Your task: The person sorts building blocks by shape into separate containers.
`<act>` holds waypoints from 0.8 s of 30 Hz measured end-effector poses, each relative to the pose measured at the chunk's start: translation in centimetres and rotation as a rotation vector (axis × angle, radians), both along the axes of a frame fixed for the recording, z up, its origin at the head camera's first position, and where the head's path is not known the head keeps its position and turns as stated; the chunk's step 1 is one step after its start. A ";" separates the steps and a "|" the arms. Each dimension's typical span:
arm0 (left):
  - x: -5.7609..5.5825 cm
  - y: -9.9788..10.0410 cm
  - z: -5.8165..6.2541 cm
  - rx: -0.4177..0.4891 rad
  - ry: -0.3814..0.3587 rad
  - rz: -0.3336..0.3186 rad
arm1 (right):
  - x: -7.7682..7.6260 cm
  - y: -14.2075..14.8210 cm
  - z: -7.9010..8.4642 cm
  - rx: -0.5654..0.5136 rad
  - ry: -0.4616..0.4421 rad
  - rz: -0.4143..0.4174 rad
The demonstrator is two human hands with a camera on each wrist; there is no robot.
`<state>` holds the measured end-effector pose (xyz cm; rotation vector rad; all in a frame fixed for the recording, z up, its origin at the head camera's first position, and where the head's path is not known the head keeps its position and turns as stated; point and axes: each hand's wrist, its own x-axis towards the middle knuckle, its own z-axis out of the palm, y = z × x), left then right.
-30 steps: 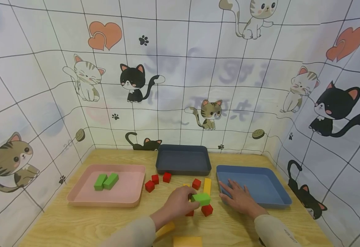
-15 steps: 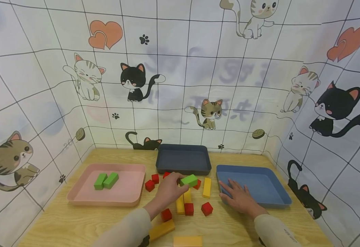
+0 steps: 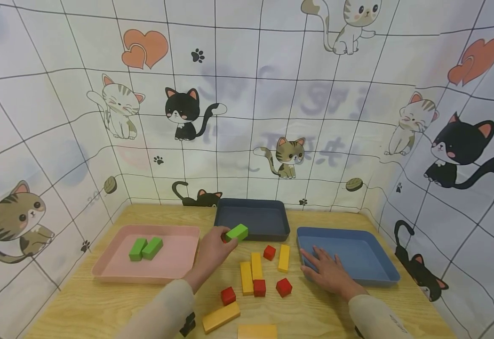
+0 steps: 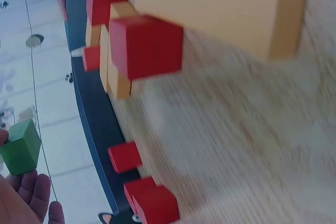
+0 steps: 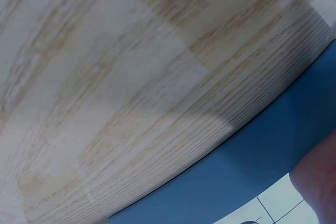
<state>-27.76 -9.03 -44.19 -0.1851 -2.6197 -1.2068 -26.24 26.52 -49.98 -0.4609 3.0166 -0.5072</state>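
Tabletop (image 3: pixel 306 310), tray rim (image 3: pixel 268 236) behind green block (image 3: pixel 237 232)

Small screened work area: a wood-grain desk (image 3: pixel 306 313) bounded at the back and both sides by creased white sheeting (image 3: pixel 238 99), printed with dark grid lines, cartoon cats (image 3: pixel 183 113), orange hearts (image 3: pixel 155 44) and paw prints (image 3: pixel 197 55). The pink tray (image 3: pixel 171 263), dark grey tray (image 3: pixel 253 219), blue tray (image 3: pixel 361 254), red blocks (image 3: pixel 283 286) and yellow blocks (image 3: pixel 246 278) indicate a tabletop station; whether in a home or a lab cannot be determined.

Behind the wooden table (image 3: pixel 306 313), a gridded sheet (image 3: pixel 235 106) bears cartoon cats (image 3: pixel 183 106), orange hearts (image 3: pixel 155 45) and paw prints (image 3: pixel 197 57)
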 end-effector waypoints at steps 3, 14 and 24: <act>-0.4 -1.0 -0.1 -0.001 -0.005 0.040 | 0.1 0.0 0.0 0.010 -0.005 -0.006; -1.1 -4.1 -0.7 0.025 -0.051 0.152 | 0.1 0.0 0.1 0.014 -0.018 -0.008; -1.0 -7.4 -1.4 0.024 -0.081 0.263 | 0.1 -0.1 0.0 0.025 0.000 -0.014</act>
